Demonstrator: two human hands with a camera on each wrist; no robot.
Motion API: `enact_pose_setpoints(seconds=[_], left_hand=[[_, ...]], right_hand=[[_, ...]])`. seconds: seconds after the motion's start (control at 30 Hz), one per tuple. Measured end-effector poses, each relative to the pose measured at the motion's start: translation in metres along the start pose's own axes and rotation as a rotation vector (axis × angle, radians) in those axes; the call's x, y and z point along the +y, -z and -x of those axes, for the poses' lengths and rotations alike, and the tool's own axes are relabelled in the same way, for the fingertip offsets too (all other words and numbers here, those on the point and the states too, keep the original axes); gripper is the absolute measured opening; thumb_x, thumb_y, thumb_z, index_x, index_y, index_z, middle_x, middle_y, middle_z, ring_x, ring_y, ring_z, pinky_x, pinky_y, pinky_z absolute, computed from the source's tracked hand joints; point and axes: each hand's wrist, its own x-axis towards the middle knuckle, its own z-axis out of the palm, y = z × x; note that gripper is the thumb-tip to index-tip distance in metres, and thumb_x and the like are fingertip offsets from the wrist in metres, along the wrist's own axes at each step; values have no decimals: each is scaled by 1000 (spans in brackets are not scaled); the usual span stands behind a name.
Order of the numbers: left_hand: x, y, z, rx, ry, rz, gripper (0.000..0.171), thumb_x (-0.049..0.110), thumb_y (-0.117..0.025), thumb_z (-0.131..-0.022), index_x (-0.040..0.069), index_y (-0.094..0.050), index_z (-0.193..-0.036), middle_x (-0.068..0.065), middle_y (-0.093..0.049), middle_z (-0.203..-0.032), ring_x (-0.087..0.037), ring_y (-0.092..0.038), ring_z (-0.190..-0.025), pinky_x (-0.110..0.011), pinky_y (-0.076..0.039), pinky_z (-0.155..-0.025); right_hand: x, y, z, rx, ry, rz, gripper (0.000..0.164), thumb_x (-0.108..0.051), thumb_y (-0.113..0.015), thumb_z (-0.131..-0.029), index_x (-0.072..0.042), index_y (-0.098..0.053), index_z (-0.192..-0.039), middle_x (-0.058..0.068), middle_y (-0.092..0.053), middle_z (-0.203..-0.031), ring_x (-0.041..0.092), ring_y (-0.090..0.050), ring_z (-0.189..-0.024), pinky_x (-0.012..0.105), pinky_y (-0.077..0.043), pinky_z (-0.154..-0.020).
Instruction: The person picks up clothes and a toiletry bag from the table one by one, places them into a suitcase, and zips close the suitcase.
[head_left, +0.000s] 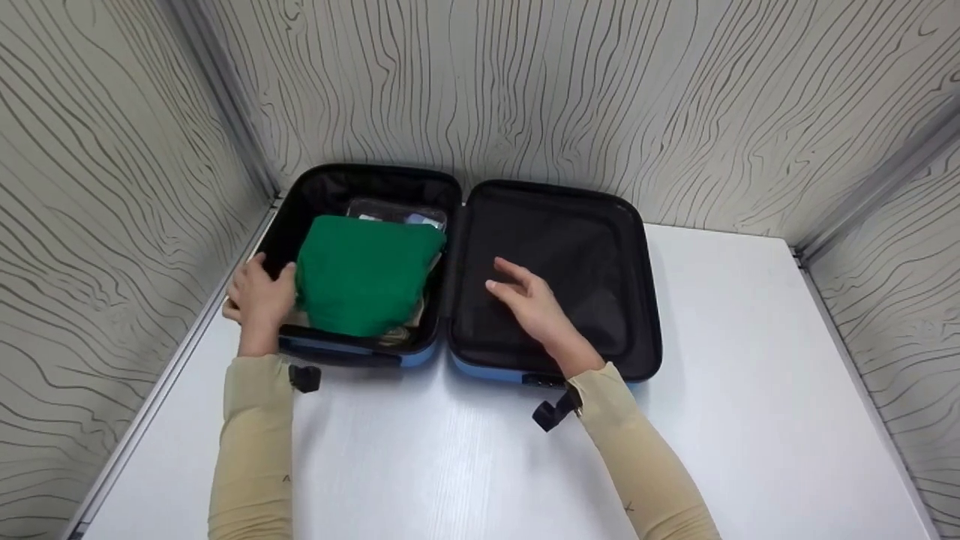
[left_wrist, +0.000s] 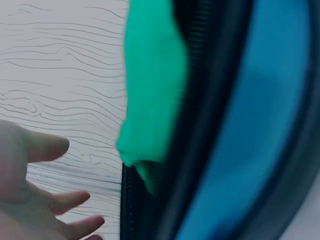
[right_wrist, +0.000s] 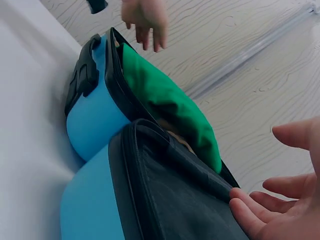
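Observation:
A blue suitcase with black trim lies opened flat on the table, its lid half (head_left: pixel 555 270) on the right. In the left half, a folded green cloth (head_left: pixel 367 274) covers most of what is packed there. My left hand (head_left: pixel 262 296) is at the outer left rim of that half, beside the cloth, with fingers spread and holding nothing. Over the lid half hovers my right hand (head_left: pixel 532 304), its thumb and fingers apart with nothing between them. The left wrist view shows the left thumb and fingers (left_wrist: pixel 77 200) apart from the green cloth (left_wrist: pixel 152 85).
Behind the cloth, a clear case (head_left: pixel 397 212) sits in the suitcase. Some beige fabric (head_left: pixel 409 319) peeks out under the cloth's front edge. A patterned wall (head_left: pixel 525 90) stands right behind the suitcase, and another rises at the left. White table (head_left: pixel 435 465) surface lies in front.

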Motion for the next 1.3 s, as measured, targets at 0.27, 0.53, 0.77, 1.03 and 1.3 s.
enact_pose_setpoints(seconds=[0.27, 0.53, 0.77, 1.03, 1.3], left_hand=[[-20, -17, 5, 101, 27, 23, 82, 36, -48, -105, -10, -6, -158, -31, -7, -163, -44, -1, -149, -58, -2, -118], [-38, -22, 2, 212, 65, 121, 74, 25, -50, -105, -13, -13, -156, -35, -20, -158, -49, -18, -145, -54, -16, -119], [-60, -21, 1, 193, 123, 224, 57, 6, -41, -99, -18, -26, -148, -39, -37, -143, -50, -37, -135, -53, -29, -114], [-67, -17, 3, 168, 141, 246, 57, 4, -39, -98, -17, -24, -149, -39, -36, -145, -49, -36, -136, -53, -29, -114], [-69, -12, 4, 136, 143, 234, 58, 3, -38, -98, -18, -22, -150, -39, -34, -147, -49, -34, -138, -53, -28, -115]], right_hand=[[8, 23, 12, 67, 19, 3, 59, -25, -61, -105, -4, -41, -155, 11, -42, -156, 25, -53, -130, 41, -41, -109], [14, 41, 23, 117, 33, -54, 55, -19, -61, -105, -1, -42, -154, 16, -43, -154, 25, -51, -133, 34, -43, -107], [17, 63, 39, 204, 8, -42, 53, -19, -61, -105, -1, -45, -152, 14, -49, -149, 25, -52, -131, 34, -43, -106], [18, 89, 56, 286, 6, -35, 51, -17, -58, -106, 1, -44, -152, 18, -51, -146, 23, -53, -128, 28, -45, -103], [24, 116, 73, 401, -45, -15, 53, -22, -57, -107, 1, -43, -152, 17, -52, -146, 14, -52, -124, 19, -44, -98]])
